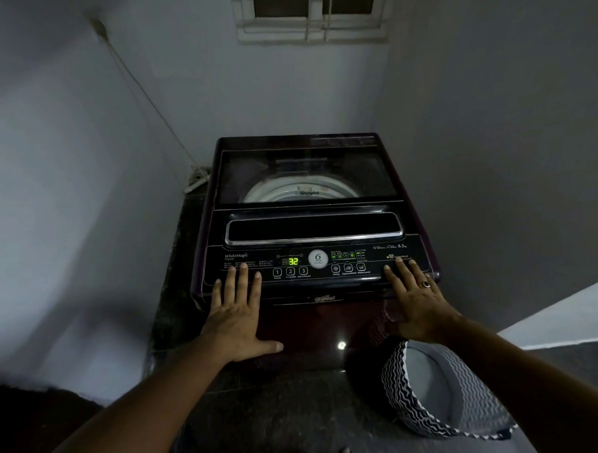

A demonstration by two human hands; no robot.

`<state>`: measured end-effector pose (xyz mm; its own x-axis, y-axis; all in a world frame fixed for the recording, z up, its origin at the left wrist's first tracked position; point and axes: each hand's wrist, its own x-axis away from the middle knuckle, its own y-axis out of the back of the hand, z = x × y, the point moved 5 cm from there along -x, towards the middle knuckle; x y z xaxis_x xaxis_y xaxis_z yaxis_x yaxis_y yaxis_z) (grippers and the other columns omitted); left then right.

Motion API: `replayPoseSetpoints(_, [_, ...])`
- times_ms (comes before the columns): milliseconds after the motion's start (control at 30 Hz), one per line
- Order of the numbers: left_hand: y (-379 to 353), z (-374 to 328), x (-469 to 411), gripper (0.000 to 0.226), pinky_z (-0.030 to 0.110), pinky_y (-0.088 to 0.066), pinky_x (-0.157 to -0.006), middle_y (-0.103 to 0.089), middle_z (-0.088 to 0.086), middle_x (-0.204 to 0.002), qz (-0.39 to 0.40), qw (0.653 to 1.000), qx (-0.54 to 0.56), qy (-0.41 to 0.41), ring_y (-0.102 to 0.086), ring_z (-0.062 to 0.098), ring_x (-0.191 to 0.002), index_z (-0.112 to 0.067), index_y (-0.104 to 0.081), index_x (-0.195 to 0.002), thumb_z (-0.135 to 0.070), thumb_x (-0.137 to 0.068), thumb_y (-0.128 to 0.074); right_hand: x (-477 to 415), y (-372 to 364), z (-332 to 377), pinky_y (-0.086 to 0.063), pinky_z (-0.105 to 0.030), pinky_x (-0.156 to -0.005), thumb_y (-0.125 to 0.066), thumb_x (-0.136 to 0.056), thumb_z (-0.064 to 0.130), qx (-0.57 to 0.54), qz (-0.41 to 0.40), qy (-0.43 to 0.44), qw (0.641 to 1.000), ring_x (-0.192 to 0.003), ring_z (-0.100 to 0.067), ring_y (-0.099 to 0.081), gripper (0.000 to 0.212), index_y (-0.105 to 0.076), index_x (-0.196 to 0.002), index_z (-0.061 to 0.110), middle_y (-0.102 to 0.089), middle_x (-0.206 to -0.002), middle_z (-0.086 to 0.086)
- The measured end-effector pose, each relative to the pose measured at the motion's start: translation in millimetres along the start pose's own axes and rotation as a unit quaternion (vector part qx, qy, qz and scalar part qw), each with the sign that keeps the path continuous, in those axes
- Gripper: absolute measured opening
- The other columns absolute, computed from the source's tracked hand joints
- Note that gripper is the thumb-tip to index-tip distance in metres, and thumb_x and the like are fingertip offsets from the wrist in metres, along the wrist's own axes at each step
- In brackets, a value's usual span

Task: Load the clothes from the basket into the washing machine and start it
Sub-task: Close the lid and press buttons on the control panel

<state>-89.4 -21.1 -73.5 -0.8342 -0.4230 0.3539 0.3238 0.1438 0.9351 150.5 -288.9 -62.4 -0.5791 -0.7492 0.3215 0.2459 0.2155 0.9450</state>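
1. Maroon washing machine (311, 225), lid closed (drum contents too dark to tell).
2. Left hand (238, 314), right hand (417, 303): straight fingers flat on its near panel, gripping nothing.
3. Zigzag laundry basket (395, 393) near right, partly behind the forearm.

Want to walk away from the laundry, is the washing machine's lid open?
No, the glass lid lies flat and closed over the washing machine, drum showing through it.

Washing machine (311, 225) panel – "WhiteMagic", display (293, 261) "32", "6.5 kg"; lid – "Whirlpool".
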Motion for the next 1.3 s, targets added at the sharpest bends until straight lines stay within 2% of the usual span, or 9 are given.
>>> replayPoseSetpoints(100, [-0.4, 0.1, -0.1, 0.150, 0.060, 0.010, -0.121, 0.050, 0.018, -0.150, 0.001, 1.000, -0.002, 0.002, 0.043, 0.038, -0.140, -0.013, 0.038, -0.148, -0.100, -0.056, -0.042, 0.0, 1.2, 1.0, -0.001, -0.054, -0.125, -0.051, -0.067, 0.085, -0.002, 0.006, 0.002, 1.000, -0.152, -0.032, 0.025, 0.132, 0.018, -0.159, 0.021, 0.027, -0.165, -0.009])
replayPoseSetpoints(233, [-1.1, 0.5, -0.3, 0.149, 0.060, 0.009, -0.121, 0.049, 0.019, -0.150, -0.003, 1.000, -0.003, 0.002, 0.043, 0.038, -0.140, -0.013, 0.038, -0.147, -0.100, -0.056, -0.042, 0.1, 2.2, 1.7, -0.001, -0.053, -0.125, -0.056, -0.069, 0.081, -0.001, 0.005, 0.000, 1.000, -0.152, -0.032, 0.024, 0.131, 0.017, -0.159, 0.021, 0.025, -0.166, -0.009])
replayPoseSetpoints(367, [-1.6, 0.6, -0.5, 0.149, 0.060, 0.010, -0.121, 0.050, 0.019, -0.149, -0.002, 1.000, -0.005, 0.002, 0.044, 0.038, -0.140, -0.013, 0.039, -0.147, -0.100, -0.056, -0.041, 0.2, 2.9, 1.4, -0.001, -0.054, -0.125, -0.050, -0.064, 0.086, -0.005, 0.011, 0.000, 1.000, -0.152, -0.032, 0.025, 0.133, 0.017, -0.159, 0.022, 0.026, -0.166, -0.008])
replayPoseSetpoints(600, [-0.8, 0.7, -0.9, 0.150, 0.060, 0.010, -0.121, 0.050, 0.018, -0.149, 0.002, 1.000, -0.005, 0.002, 0.043, 0.038, -0.140, -0.013, 0.038, -0.147, -0.101, -0.055, -0.041, 0.2, 2.2, 1.6, 0.001, -0.052, -0.125, -0.064, -0.074, 0.072, -0.001, 0.011, 0.001, 1.000, -0.151, -0.032, 0.027, 0.129, 0.019, -0.159, 0.021, 0.028, -0.165, -0.009])
replayPoseSetpoints(733, [-0.9, 0.9, -0.3, 0.150, 0.060, 0.011, -0.120, 0.050, 0.018, -0.150, 0.002, 1.000, -0.005, 0.003, 0.044, 0.038, -0.140, -0.013, 0.038, -0.148, -0.100, -0.055, -0.042, -0.6, 2.4, 2.3, 0.000, -0.053, -0.125, -0.057, -0.069, 0.080, -0.003, 0.014, 0.001, 1.000, -0.152, -0.033, 0.025, 0.131, 0.018, -0.159, 0.021, 0.028, -0.165, -0.009])
replayPoseSetpoints(1033, [0.1, -0.1, 0.3, 0.149, 0.060, 0.010, -0.120, 0.052, 0.018, -0.148, 0.005, 1.000, -0.002, 0.002, 0.044, 0.038, -0.140, -0.013, 0.039, -0.147, -0.099, -0.057, -0.043, -1.2, 0.3, 0.5, 0.000, -0.053, -0.124, -0.058, -0.069, 0.078, -0.005, 0.003, 0.001, 1.000, -0.152, -0.033, 0.025, 0.131, 0.018, -0.159, 0.022, 0.030, -0.164, -0.007])
replayPoseSetpoints(1300, [-0.6, 0.5, -0.9, 0.150, 0.059, 0.012, -0.120, 0.052, 0.017, -0.148, 0.008, 1.000, -0.007, 0.008, 0.044, 0.037, -0.140, -0.014, 0.041, -0.145, -0.100, -0.054, -0.041, -1.2, 1.3, 0.2, 0.002, -0.053, -0.123, -0.051, -0.065, 0.083, 0.002, 0.011, 0.002, 1.000, -0.151, -0.033, 0.027, 0.132, 0.020, -0.158, 0.022, 0.028, -0.165, -0.010])
